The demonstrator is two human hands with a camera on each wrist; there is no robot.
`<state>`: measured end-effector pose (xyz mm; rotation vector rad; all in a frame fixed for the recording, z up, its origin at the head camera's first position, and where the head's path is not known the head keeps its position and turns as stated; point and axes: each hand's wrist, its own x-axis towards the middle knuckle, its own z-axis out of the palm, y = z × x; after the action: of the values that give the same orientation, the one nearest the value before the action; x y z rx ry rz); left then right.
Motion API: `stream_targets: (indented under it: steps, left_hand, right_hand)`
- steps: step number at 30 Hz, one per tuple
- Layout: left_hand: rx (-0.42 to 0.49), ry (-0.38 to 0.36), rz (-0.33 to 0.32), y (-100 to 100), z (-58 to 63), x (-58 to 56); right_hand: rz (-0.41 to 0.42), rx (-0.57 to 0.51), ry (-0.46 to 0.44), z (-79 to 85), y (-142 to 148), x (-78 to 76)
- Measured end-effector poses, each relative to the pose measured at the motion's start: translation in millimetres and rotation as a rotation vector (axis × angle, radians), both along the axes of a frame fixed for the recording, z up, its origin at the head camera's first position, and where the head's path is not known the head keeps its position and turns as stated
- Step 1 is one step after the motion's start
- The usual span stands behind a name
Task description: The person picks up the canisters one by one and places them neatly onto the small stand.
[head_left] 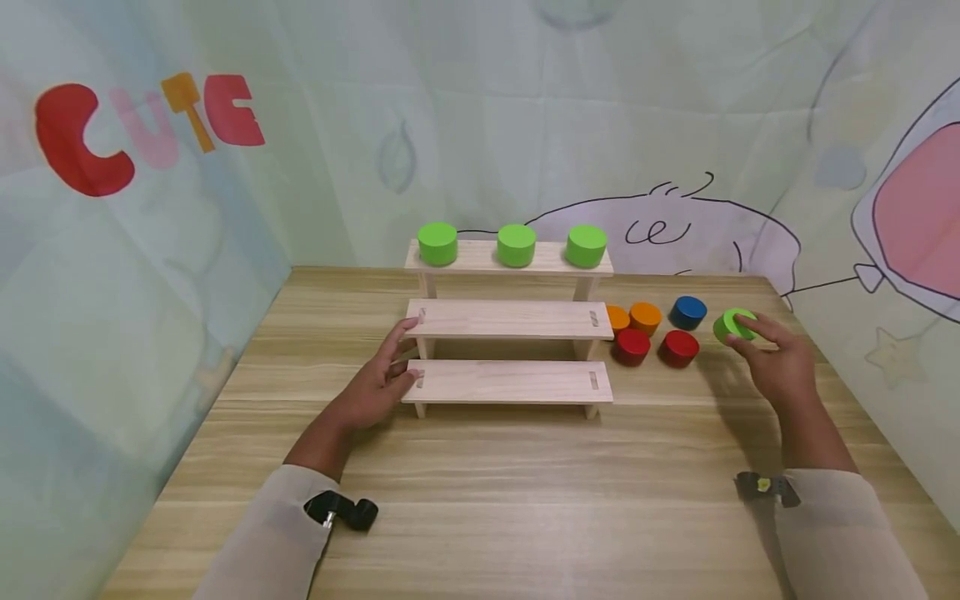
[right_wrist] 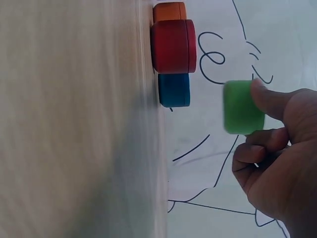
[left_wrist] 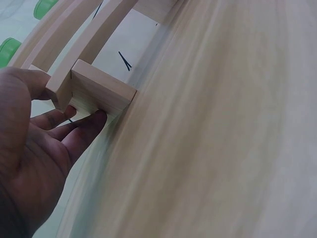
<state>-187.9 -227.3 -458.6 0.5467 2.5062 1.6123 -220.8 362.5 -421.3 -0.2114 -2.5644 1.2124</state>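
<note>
The left hand [head_left: 367,392] grips the left end of a three-tier pale wooden stand [head_left: 510,382]; three short green cylinders [head_left: 516,246] sit on its top tier; toward the back right corner of the wood-grained table [head_left: 480,500] are short orange cylinders [head_left: 645,317], red cylinders [head_left: 679,349], a blue cylinder [head_left: 687,313]; the right hand [head_left: 780,358] pinches another green cylinder [head_left: 729,326], raised near the right edge.

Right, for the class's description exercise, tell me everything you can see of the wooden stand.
The wooden stand is pale, with faint grain, and looks unpainted. Three long, flat shelves rise in steps toward the back, on upright supports near both ends; small rectangular joints show near the ends of the lower two. It stands upright on the table. Three green blocks sit in a row on the top shelf. The left hand holds its left side.
</note>
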Motion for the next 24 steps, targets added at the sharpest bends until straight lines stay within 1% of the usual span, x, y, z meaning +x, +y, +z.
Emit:
stream_targets:
  steps: [5,9,11,13,18,24]
  left_hand:
    - [-0.003,0.001,-0.001,0.1,-0.5,-0.4]
    - [-0.01,0.006,0.009,-0.6,-1.4,-1.1]
    - [-0.007,0.005,0.008,-1.1,-1.6,-1.0]
    - [-0.006,0.001,0.007,-1.4,-1.8,-1.0]
    - [-0.003,0.0,0.008,-1.6,-1.3,-0.7]
    - [0.002,-0.002,0.009,-0.8,0.0,1.1]
  right_hand:
    - [-0.074,-0.011,0.123,2.5,-5.9,2.1]
    - [-0.095,-0.018,0.266,3.5,-12.4,2.9]
    - [-0.096,-0.007,0.334,4.3,-15.9,3.8]
    - [-0.101,0.015,0.381,5.5,-19.2,5.7]
    - [-0.087,0.067,0.464,9.4,-27.3,10.4]
    - [-0.06,0.098,0.569,11.8,-36.2,12.8]
